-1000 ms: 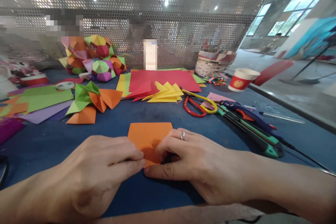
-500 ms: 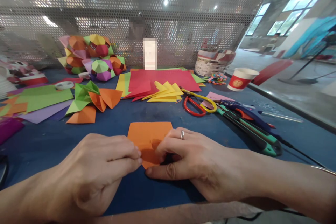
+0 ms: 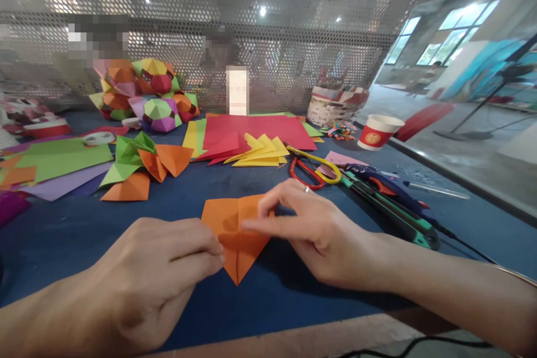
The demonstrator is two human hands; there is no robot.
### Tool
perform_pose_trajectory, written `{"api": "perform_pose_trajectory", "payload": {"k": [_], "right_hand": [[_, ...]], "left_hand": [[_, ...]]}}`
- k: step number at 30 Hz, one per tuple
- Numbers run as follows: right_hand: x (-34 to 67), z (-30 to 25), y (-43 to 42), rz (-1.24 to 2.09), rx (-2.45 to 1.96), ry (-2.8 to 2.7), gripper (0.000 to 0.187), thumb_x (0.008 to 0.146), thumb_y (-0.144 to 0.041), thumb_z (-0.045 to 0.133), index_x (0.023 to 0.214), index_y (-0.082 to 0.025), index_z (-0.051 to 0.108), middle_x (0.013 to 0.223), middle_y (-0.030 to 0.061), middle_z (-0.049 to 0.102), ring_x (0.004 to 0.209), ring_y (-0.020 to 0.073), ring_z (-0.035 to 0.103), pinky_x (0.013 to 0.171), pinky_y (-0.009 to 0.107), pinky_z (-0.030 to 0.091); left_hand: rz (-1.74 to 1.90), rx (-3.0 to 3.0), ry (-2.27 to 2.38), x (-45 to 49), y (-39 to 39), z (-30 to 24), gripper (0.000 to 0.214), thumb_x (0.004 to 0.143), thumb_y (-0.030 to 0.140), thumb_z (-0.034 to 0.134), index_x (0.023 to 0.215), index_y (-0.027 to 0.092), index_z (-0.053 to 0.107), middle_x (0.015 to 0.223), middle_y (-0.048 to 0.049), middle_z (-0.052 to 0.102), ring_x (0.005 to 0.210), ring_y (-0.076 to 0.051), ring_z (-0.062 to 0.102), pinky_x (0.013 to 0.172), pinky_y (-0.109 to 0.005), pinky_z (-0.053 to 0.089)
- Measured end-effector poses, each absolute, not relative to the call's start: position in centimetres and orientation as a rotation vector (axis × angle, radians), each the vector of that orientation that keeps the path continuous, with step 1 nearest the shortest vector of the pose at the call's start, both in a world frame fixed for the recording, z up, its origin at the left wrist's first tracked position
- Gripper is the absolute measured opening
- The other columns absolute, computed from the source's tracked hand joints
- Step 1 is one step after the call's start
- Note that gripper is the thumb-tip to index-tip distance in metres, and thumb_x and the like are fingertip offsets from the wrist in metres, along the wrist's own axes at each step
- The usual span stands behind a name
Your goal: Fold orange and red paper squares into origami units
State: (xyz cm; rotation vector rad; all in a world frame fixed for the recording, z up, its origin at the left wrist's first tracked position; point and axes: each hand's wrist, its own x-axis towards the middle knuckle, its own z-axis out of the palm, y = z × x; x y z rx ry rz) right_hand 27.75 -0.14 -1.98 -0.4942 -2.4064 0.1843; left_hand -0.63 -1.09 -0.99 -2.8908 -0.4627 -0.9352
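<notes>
A folded orange sheet of paper (image 3: 229, 226) lies on the blue table in front of me. A centre crease runs down to its pointed lower end, which faces me. My left hand (image 3: 168, 265) is closed, with its fingertips pinching the paper's left slanted edge. Over the upper right of the sheet hovers my right hand (image 3: 312, 229), a ring on one finger. Its thumb stretches across the crease and the index finger bends near the right corner, with a gap between them. The other right fingers are partly hidden.
Scissors (image 3: 312, 173) and a green-black utility knife (image 3: 390, 212) lie at right, near a paper cup (image 3: 377, 131). Yellow folded pieces (image 3: 262, 152) rest on red sheets (image 3: 260, 128). Folded green paper (image 3: 130, 156) and paper balls (image 3: 157, 114) are at left.
My right hand has lifted from the paper's lower end and moved up to its upper right. The creased lower point is now uncovered. My left hand stays at the left edge.
</notes>
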Motion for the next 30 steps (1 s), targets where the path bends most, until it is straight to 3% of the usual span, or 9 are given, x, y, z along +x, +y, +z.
{"api": "perform_pose_trajectory", "payload": {"k": [4,7,12,15,19,22,24,27,30], "right_hand": [[27.9,-2.5,0.8,0.2,-0.773,-2.396,0.058,0.08,0.009,0.045,0.132,-0.008,0.066,0.125,0.0179,0.064,0.119,0.0267,0.061,0.106,0.047,0.055],[27.9,-2.5,1.0,0.272,-0.836,-2.385,0.054,0.08,0.009,0.045,0.129,-0.007,0.062,0.126,0.019,0.065,0.124,0.0277,0.061,0.111,0.048,0.053],[28.0,-2.7,1.5,0.218,-0.801,-2.335,0.041,0.09,0.004,0.049,0.122,-0.013,0.069,0.12,0.0153,0.068,0.117,0.0249,0.065,0.106,0.045,0.057],[28.1,-2.7,1.6,0.124,-0.731,-2.313,0.028,0.095,-0.001,0.056,0.104,-0.017,0.078,0.114,0.0125,0.068,0.107,0.0223,0.067,0.095,0.039,0.059],[28.0,-1.9,0.9,-0.148,-0.719,-2.297,0.015,0.096,-0.009,0.067,0.085,-0.017,0.074,0.109,0.0112,0.072,0.097,0.0228,0.066,0.09,0.04,0.059],[27.8,-1.2,0.0,-0.261,-0.645,-2.33,0.017,0.097,-0.008,0.065,0.083,-0.017,0.069,0.106,0.01,0.076,0.097,0.0228,0.067,0.092,0.038,0.059],[27.6,-1.0,-0.4,-0.255,-0.571,-2.381,0.02,0.101,-0.009,0.06,0.085,-0.018,0.068,0.101,0.0087,0.079,0.101,0.0226,0.069,0.096,0.036,0.059],[27.4,-1.0,-0.9,-0.147,-0.417,-2.503,0.025,0.107,-0.01,0.052,0.092,-0.016,0.071,0.097,0.0064,0.081,0.104,0.0197,0.072,0.104,0.033,0.058],[27.4,-1.0,-1.1,0.014,-0.301,-2.589,0.026,0.108,-0.008,0.049,0.102,-0.013,0.074,0.104,0.0068,0.082,0.107,0.0177,0.073,0.106,0.029,0.057]], "left_hand": [[-0.886,-2.896,-0.561,-0.6,-1.4,-1.6,0.038,0.091,-0.003,0.045,0.114,0.02,0.065,0.105,-0.0043,0.079,0.093,-0.014,0.077,0.074,-0.018,0.06],[-1.0,-2.8,-0.679,-0.3,-2.2,-2.2,0.033,0.097,0.003,0.05,0.121,0.021,0.064,0.114,-0.003,0.076,0.106,-0.013,0.074,0.09,-0.02,0.059],[-0.967,-2.753,-0.749,-0.4,-3.1,-2.6,0.029,0.103,0.012,0.053,0.127,0.023,0.064,0.122,-0.0016,0.074,0.118,-0.014,0.069,0.098,-0.023,0.055],[-0.866,-2.763,-0.689,-1.1,-3.0,-2.7,0.028,0.103,0.02,0.059,0.13,0.022,0.064,0.123,-0.0018,0.076,0.119,-0.016,0.068,0.099,-0.025,0.055],[-0.81,-2.757,-0.689,-1.5,-2.9,-2.7,0.034,0.102,0.033,0.065,0.134,0.022,0.065,0.131,-0.0042,0.073,0.121,-0.021,0.068,0.105,-0.031,0.055],[-0.774,-2.769,-0.644,-1.0,-2.5,-2.1,0.029,0.105,0.032,0.062,0.132,0.023,0.065,0.128,-0.0045,0.074,0.122,-0.022,0.068,0.103,-0.032,0.057],[-0.761,-2.793,-0.568,-0.4,-1.9,-1.7,0.019,0.109,0.024,0.053,0.122,0.024,0.067,0.115,-0.0022,0.077,0.106,-0.018,0.073,0.09,-0.028,0.059],[-0.783,-2.798,-0.501,0.2,-1.0,-1.5,0.029,0.11,0.012,0.04,0.109,0.024,0.066,0.101,0.0016,0.078,0.086,-0.012,0.074,0.074,-0.02,0.056],[-0.807,-2.851,-0.533,-0.1,-0.5,-2.0,0.031,0.109,0.01,0.038,0.114,0.024,0.065,0.104,0.0029,0.079,0.089,-0.008,0.075,0.078,-0.013,0.056]]}}
